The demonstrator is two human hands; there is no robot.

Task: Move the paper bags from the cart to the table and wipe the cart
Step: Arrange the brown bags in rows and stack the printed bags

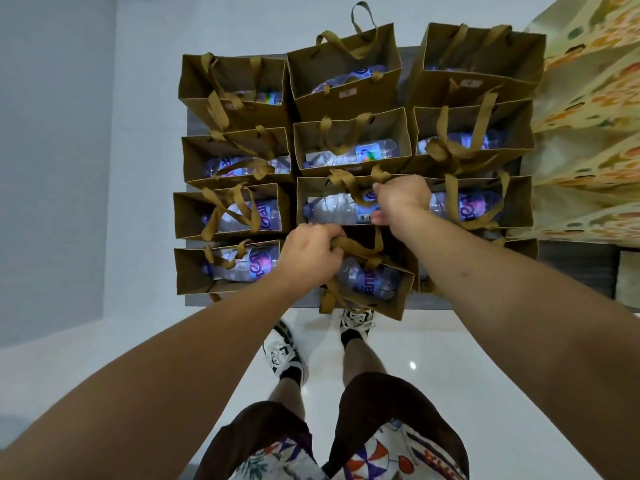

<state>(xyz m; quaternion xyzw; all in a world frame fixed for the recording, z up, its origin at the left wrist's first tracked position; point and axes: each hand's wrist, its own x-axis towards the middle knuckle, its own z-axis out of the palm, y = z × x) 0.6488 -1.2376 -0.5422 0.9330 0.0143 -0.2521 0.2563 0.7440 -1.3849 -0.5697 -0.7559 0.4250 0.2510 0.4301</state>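
Brown paper bags (349, 147), each with a water bottle (375, 152) inside, packed in rows over a grey table (575, 268). Left hand (311, 252) closed round the ribbon handle (353, 245) of the middle bag (377, 289) at the near edge, which tilts over that edge. Right hand (398, 199) pinching the handles of the bag (332, 206) directly behind it.

Both arms bare to the frame edge, no sleeves, watch or rings visible on left hand (309, 251) or right hand (401, 199). Dark brown shorts (381, 403) with white lower panels printed in red, orange, purple and green shapes. White sneakers (284, 355) with dark panels and laces, worn with black ankle socks (349, 336).
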